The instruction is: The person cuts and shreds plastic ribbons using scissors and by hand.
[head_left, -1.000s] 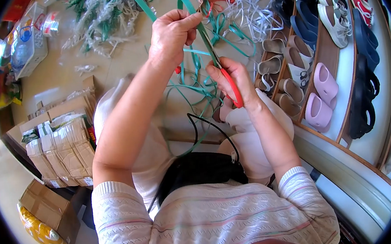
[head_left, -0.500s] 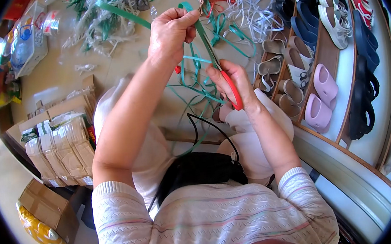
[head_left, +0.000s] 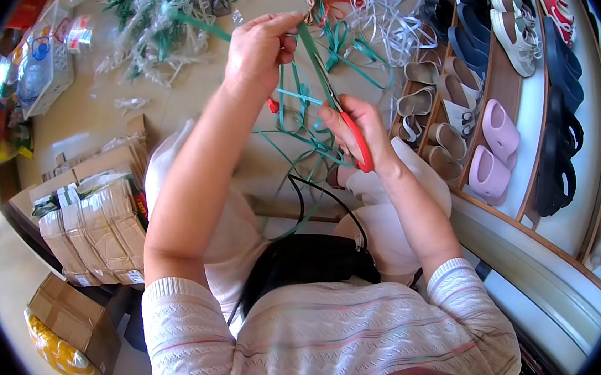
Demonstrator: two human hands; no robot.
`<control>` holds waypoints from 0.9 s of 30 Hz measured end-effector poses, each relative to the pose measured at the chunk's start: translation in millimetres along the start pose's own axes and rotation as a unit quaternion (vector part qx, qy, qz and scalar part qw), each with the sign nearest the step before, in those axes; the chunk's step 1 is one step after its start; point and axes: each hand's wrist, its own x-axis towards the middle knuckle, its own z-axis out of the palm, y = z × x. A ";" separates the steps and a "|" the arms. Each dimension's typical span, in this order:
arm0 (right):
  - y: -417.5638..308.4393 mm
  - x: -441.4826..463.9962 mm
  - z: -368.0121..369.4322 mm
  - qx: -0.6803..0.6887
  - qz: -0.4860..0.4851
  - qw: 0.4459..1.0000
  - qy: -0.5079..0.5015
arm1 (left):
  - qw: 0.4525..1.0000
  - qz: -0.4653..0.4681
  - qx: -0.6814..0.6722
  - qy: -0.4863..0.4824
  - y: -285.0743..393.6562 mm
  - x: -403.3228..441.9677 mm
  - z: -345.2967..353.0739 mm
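The right hand (head_left: pixel 361 126) wraps around red-handled scissors (head_left: pixel 359 143), blades along a green ribbon (head_left: pixel 311 47) running up to the left hand (head_left: pixel 260 54), which pinches it closely. Slack or twisting could make the scissors skid, or snag loose strips (head_left: pixel 337 45) beyond.

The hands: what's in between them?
In the head view, a green ribbon runs from the left hand down to the scissors in the right hand.

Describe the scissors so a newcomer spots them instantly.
From the striped sweater, follow the right forearm up to the right hand. The scissors are in it, blades beside a green strap. Their curved red handle sets them apart from that flat strap.
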 end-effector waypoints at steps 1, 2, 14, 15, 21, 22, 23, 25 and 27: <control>0.0 -2.0 0.6 0.003 0.001 1.000 0.000 | 1.000 -0.010 -0.014 0.001 1.6 4.1 -1.7; 0.2 -3.3 0.8 0.007 0.003 1.000 0.000 | 1.000 -0.013 -0.018 -0.009 0.7 5.9 -3.1; 3.7 3.9 -3.4 -0.041 -0.013 0.999 0.022 | 1.000 0.018 -0.003 -0.015 -8.8 -1.3 -0.3; 4.4 3.8 -4.2 -0.044 -0.011 0.999 0.023 | 1.000 0.004 -0.013 -0.025 -8.7 -0.7 -1.1; 8.6 3.1 -7.4 -0.062 -0.051 0.997 0.019 | 0.987 -0.106 -0.061 -0.107 -0.3 4.3 -7.3; 8.0 2.2 -8.5 -0.047 -0.037 0.998 0.012 | 0.987 -0.104 -0.054 -0.109 2.1 3.3 -6.3; 7.8 1.7 -9.4 -0.032 -0.022 0.999 0.006 | 0.988 -0.101 -0.047 -0.111 3.2 2.7 -5.8; 8.4 2.4 -11.3 -0.037 -0.018 0.999 0.002 | 0.993 -0.066 -0.026 -0.093 1.2 2.1 -4.6; 10.0 4.1 -11.6 -0.038 -0.024 0.999 0.001 | 0.996 -0.041 -0.008 -0.081 -3.6 0.6 -3.3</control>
